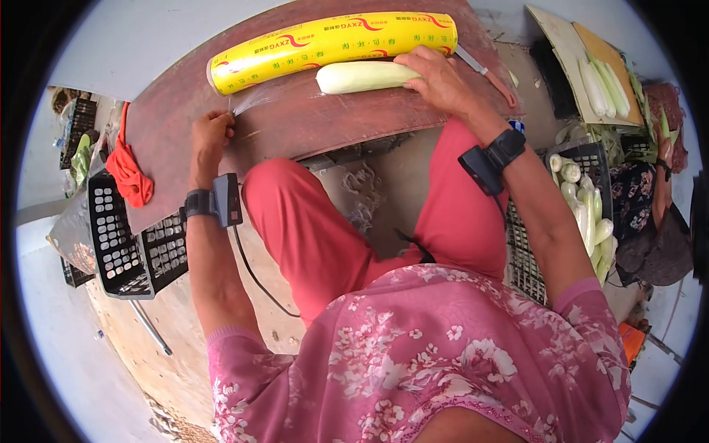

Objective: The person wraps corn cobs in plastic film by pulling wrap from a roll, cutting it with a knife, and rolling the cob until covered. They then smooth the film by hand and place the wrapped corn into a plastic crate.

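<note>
A large yellow roll of cling film (332,48) with red and green print lies across the brown board. Just in front of it rests a smooth pale green vegetable, seemingly an ear of corn in its husk (362,77). My right hand (441,80) is wrapped around its right end. To the left, my left hand (213,130) is closed, fingertips pinched at the edge of a thin clear film (255,100) that stretches from the roll over the board. A knife (487,76) with a reddish handle lies right of my right hand.
Beside my right leg stands a black crate (528,258) with several pale ears (591,214). More ears (605,87) lie on a tan board. Another person's arm (662,177) shows at far right. A red cloth (129,173) hangs by a black crate (118,236) at left.
</note>
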Demonstrator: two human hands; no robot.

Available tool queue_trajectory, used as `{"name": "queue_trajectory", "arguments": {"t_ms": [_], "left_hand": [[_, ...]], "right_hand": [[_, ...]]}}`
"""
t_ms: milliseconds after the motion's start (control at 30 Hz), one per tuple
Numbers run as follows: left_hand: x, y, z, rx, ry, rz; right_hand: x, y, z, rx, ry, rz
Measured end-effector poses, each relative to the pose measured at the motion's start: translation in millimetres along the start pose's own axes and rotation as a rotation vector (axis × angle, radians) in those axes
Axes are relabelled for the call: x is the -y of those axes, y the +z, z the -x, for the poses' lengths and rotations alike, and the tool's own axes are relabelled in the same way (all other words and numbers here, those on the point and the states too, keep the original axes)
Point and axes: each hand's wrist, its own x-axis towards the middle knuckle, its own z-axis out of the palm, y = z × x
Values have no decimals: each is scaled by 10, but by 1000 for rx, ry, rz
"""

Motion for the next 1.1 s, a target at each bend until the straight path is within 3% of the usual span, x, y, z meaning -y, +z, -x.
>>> {"name": "queue_trajectory", "arguments": {"t_ms": [300, 400, 500, 800, 900, 1100], "left_hand": [[42, -37, -28, 41, -15, 101], [50, -43, -42, 55, -23, 118], [67, -73, -60, 82, -32, 100], [68, -77, -36, 101, -36, 102], [60, -89, -30, 102, -35, 92], [81, -96, -68, 120, -27, 112]], "right_hand": [[-94, -148, -28, 68, -107, -146], [-91, -165, -42, 76, -65, -318], [-74, -206, -27, 93, -69, -220], [119, -167, 131, -176, -308, 250], [140, -238, 127, -9, -346, 222], [60, -18, 85, 127, -391, 303]]}}
